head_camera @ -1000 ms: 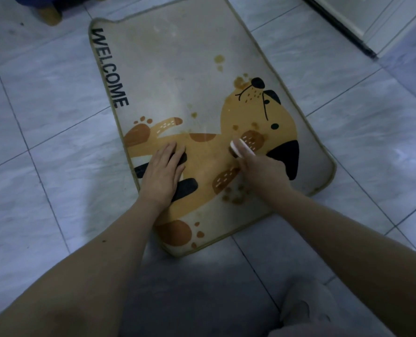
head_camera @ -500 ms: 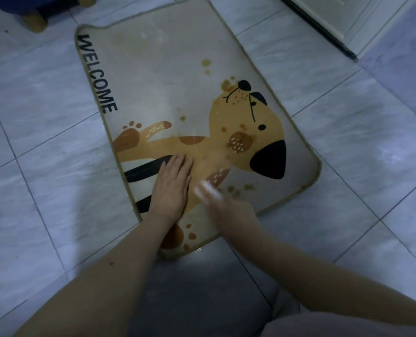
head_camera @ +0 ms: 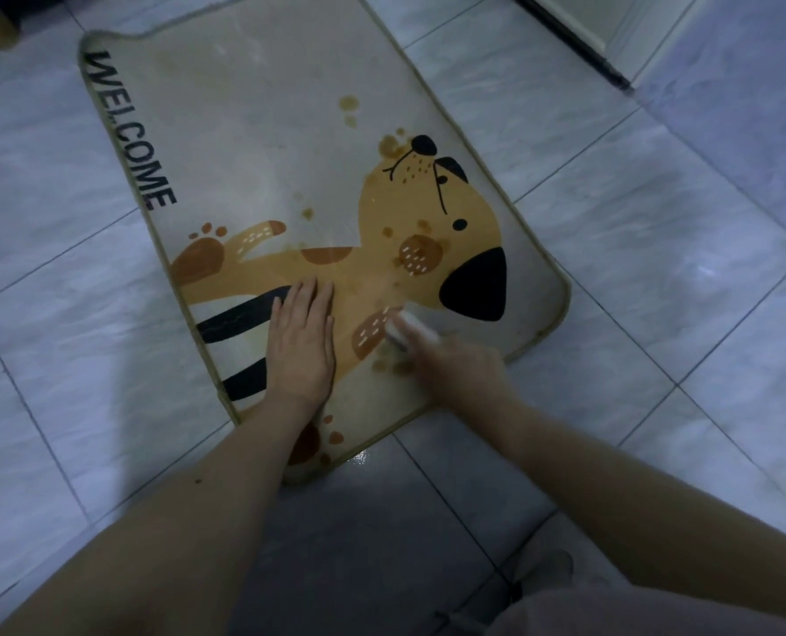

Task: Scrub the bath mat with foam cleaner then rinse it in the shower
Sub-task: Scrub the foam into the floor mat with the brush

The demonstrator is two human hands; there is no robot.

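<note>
Beige bath mat (head_camera: 262, 144) lies flat on the tiled floor (head_camera: 657, 268), printed with an orange dog and WELCOME, brown stains near the head. Left hand (head_camera: 301, 344) presses flat, fingers straight, on the mat. Right hand (head_camera: 460, 367), blurred, grips a white brush (head_camera: 404, 330) touching the mat.

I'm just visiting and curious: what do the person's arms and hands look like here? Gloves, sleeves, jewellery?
Both arms are bare as far up as the view shows, with no sleeves in sight. The left hand and right hand wear no gloves, and no watch, bracelet or ring shows. The right hand is blurred, so small details there cannot be told.
</note>
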